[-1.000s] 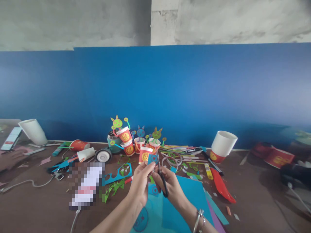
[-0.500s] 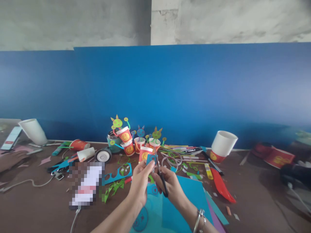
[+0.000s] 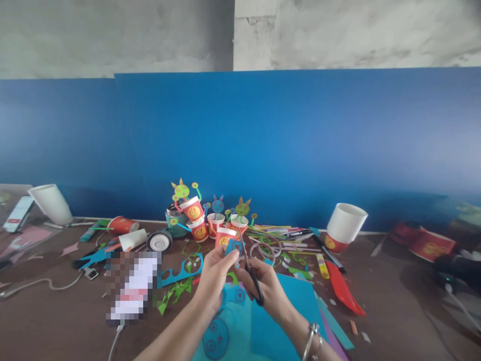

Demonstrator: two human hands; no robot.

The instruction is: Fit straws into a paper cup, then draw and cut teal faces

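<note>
Between the thumb and fingers of my left hand (image 3: 217,273) is a small blue paper piece (image 3: 233,246) with a drawn circle. My right hand (image 3: 263,282) is closed round the black handles of the scissors (image 3: 257,287), whose blades point up beside the paper's right edge. Under my wrists lie blue paper sheets (image 3: 283,318); the left one bears a drawn face and a small drawn circle. Just behind my hands stands a red and white paper cup (image 3: 224,235).
Cups with paper animal figures (image 3: 192,209) stand behind, beside an open teal container (image 3: 176,220). A phone (image 3: 137,286) lies left, with green and blue scraps nearby. On the right are straws, a glue stick (image 3: 322,265), a red balloon-like item (image 3: 341,288) and stacked white cups (image 3: 345,223).
The blue piece has tilted and shifted slightly left in my left hand. My right hand and the scissors have turned a little. At far left, another person's hand has left the view.
</note>
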